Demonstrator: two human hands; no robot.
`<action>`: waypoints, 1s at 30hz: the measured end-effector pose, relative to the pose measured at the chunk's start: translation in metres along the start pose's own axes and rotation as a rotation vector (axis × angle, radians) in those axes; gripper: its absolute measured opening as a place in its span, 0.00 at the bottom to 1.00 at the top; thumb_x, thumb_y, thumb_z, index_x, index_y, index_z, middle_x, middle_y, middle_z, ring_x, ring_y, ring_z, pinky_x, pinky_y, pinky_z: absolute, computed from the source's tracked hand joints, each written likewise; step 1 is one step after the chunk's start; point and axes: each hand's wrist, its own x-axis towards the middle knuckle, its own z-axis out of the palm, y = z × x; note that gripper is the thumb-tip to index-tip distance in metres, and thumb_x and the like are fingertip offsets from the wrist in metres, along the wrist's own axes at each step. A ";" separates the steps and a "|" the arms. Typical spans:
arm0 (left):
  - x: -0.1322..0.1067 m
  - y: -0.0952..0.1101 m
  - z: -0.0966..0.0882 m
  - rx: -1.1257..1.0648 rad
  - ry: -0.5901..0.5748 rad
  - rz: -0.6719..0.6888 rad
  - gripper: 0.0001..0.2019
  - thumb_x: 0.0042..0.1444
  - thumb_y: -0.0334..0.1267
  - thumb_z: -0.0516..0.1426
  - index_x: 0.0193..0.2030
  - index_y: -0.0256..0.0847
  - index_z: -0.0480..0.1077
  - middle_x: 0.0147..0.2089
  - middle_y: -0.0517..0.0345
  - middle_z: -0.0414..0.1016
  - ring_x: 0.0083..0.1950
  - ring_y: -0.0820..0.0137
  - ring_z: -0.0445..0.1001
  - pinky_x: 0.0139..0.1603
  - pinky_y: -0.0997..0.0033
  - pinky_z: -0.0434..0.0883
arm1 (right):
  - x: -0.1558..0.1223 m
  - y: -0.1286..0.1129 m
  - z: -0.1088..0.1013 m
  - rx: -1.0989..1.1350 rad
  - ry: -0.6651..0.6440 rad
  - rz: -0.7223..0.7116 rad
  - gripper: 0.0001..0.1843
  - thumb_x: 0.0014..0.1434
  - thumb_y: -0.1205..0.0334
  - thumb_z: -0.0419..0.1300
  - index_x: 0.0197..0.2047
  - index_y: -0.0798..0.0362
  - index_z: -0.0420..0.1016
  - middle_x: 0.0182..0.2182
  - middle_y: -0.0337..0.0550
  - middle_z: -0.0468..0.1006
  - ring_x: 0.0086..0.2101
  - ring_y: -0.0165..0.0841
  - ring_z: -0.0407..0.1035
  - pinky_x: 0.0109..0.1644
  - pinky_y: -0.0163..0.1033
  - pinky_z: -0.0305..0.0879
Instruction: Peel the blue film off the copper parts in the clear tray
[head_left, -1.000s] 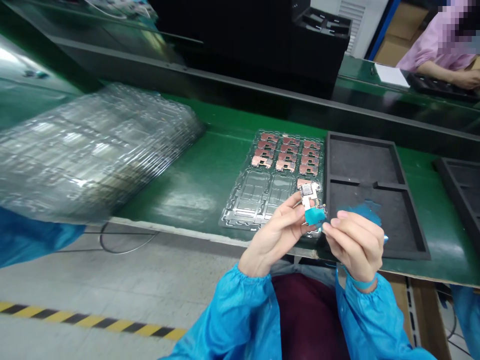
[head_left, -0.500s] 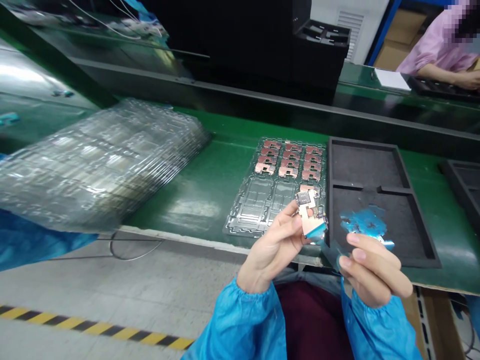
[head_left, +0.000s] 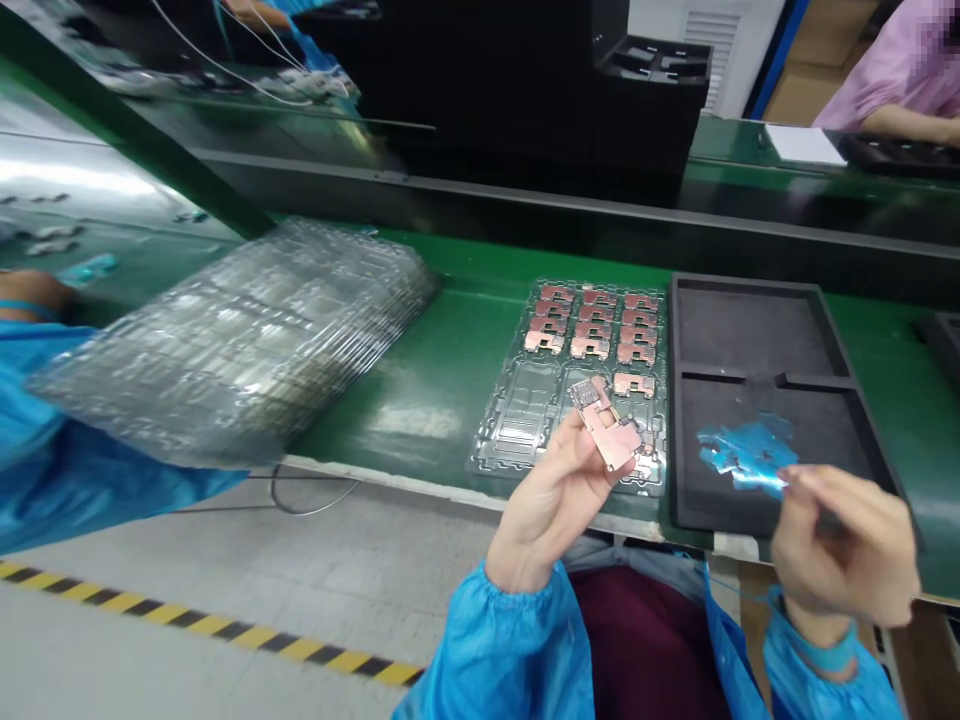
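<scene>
At the left of the frame we see a thick stack of clear plastic trays (head_left: 240, 330) reaching onto the green belt (head_left: 420, 380). At the upper right, a co-worker's pink sleeve (head_left: 892, 85) is near a white sheet (head_left: 806, 145). A yellow-black stripe (head_left: 187, 620) crosses the floor at the lower left.

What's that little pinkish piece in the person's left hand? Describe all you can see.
It is a small flat board, copper-pink, irregular in outline, with a silvery square part at its upper end; it looks like a thin circuit board. The left hand pinches its lower part in the fingertips, holding it tilted above the near edge of the clear tray. Nothing else touches it.
</scene>
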 end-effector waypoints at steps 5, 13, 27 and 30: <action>-0.002 -0.001 0.004 0.007 -0.012 -0.013 0.35 0.43 0.35 0.81 0.58 0.47 0.79 0.39 0.63 0.80 0.38 0.72 0.81 0.38 0.76 0.79 | 0.005 0.055 -0.012 -0.095 -0.129 0.505 0.16 0.68 0.47 0.68 0.48 0.52 0.83 0.40 0.47 0.85 0.33 0.38 0.78 0.32 0.41 0.71; -0.003 -0.005 0.006 0.076 -0.020 -0.038 0.35 0.39 0.38 0.82 0.56 0.47 0.80 0.39 0.63 0.80 0.37 0.70 0.79 0.37 0.74 0.77 | 0.014 0.036 -0.014 -0.329 -0.212 0.239 0.19 0.73 0.53 0.62 0.61 0.51 0.82 0.60 0.57 0.79 0.37 0.39 0.77 0.36 0.44 0.71; -0.012 -0.016 0.010 0.256 -0.077 -0.091 0.25 0.44 0.44 0.81 0.47 0.41 0.81 0.41 0.57 0.83 0.41 0.66 0.81 0.49 0.67 0.77 | 0.036 -0.073 0.019 0.109 -0.245 -0.364 0.16 0.68 0.73 0.68 0.56 0.49 0.83 0.55 0.45 0.81 0.56 0.39 0.78 0.62 0.45 0.81; -0.012 -0.017 0.010 0.251 -0.060 -0.093 0.26 0.43 0.44 0.81 0.48 0.41 0.81 0.41 0.57 0.83 0.41 0.66 0.81 0.50 0.67 0.76 | 0.035 -0.070 0.018 0.126 -0.234 -0.392 0.15 0.70 0.73 0.66 0.56 0.50 0.83 0.55 0.45 0.81 0.57 0.38 0.78 0.62 0.44 0.82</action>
